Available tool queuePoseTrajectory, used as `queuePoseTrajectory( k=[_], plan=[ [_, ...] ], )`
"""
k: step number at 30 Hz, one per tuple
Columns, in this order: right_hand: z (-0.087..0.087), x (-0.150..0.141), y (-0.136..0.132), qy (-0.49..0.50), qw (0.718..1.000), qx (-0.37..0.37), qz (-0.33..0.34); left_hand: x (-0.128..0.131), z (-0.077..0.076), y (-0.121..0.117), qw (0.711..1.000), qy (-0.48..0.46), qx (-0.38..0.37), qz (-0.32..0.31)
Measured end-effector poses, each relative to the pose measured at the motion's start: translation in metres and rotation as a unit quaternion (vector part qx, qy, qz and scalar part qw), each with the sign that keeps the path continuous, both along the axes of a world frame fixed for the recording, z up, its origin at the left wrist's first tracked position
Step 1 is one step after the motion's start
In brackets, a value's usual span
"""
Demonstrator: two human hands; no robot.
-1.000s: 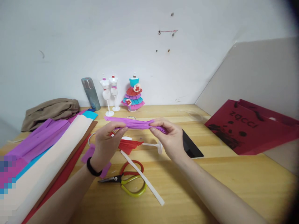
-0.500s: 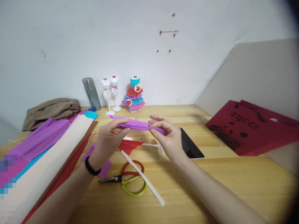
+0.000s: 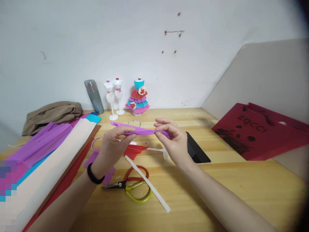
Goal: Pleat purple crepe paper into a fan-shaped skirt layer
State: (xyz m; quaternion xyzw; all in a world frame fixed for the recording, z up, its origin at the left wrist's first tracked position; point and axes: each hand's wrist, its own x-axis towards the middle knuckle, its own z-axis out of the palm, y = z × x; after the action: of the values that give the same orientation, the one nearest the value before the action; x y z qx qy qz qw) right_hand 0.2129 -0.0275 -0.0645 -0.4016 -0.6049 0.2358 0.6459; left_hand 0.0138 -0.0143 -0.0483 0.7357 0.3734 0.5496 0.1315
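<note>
Between my two hands a gathered strip of purple crepe paper (image 3: 142,130) is stretched above the table. My left hand (image 3: 116,138) pinches it with thumb and fingers, and one loose end sticks out beyond that hand. The other part is pinched in my right hand (image 3: 172,138). Below lies a small mannequin with a red pleated paper skirt (image 3: 135,150), its clear stand pointing right; my left hand hides part of it. Nearer me are scissors (image 3: 122,185) with red and yellow handles, and a white paper strip (image 3: 149,185) crosses them. Purple paper scraps (image 3: 109,175) sit by my left wrist.
Crepe paper sheets (image 3: 55,151) in several colours cover the left side. A brown cloth (image 3: 53,116), a flask (image 3: 94,96), two bare mannequins (image 3: 110,96) and a dressed one (image 3: 139,100) stand behind. On the right are a dark-screened tablet (image 3: 198,148) and a red bag (image 3: 260,135).
The purple paper between my hands is squeezed narrower and its loose left end has spread slightly. My left fingers have shifted a little along it; my right hand stays nearly still.
</note>
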Motion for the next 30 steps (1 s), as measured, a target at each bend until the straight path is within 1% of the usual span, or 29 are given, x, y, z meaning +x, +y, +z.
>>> queuePoseTrajectory(
  k=[5,9,11,15,21,25,27,30],
  plan=[
    [-0.001,0.001,0.0,-0.019,1.0,0.023,0.002,-0.002,-0.001,0.0,1.0,0.008,0.01,-0.008],
    [0.001,0.0,-0.001,-0.02,1.0,0.014,0.01,-0.003,-0.002,-0.001,1.0,0.006,0.028,0.006],
    [0.002,0.0,-0.002,-0.015,1.0,0.005,0.014,-0.004,-0.001,-0.002,0.999,0.005,0.042,0.003],
    [0.007,0.0,-0.003,0.018,0.998,-0.053,0.036,-0.004,0.0,-0.003,0.997,0.002,0.074,-0.018],
    [0.012,0.0,-0.002,0.052,0.982,-0.152,0.103,-0.007,-0.006,0.0,0.993,0.008,0.117,0.02],
    [0.012,0.001,-0.001,0.063,0.97,-0.196,0.128,-0.008,-0.006,0.0,0.993,0.01,0.115,0.03],
    [0.012,0.001,-0.001,0.071,0.972,-0.189,0.12,-0.007,-0.005,0.001,0.993,0.009,0.118,0.027],
    [0.013,0.002,-0.001,0.071,0.98,-0.157,0.095,-0.005,-0.004,0.002,0.993,0.003,0.12,0.008]
  ],
)
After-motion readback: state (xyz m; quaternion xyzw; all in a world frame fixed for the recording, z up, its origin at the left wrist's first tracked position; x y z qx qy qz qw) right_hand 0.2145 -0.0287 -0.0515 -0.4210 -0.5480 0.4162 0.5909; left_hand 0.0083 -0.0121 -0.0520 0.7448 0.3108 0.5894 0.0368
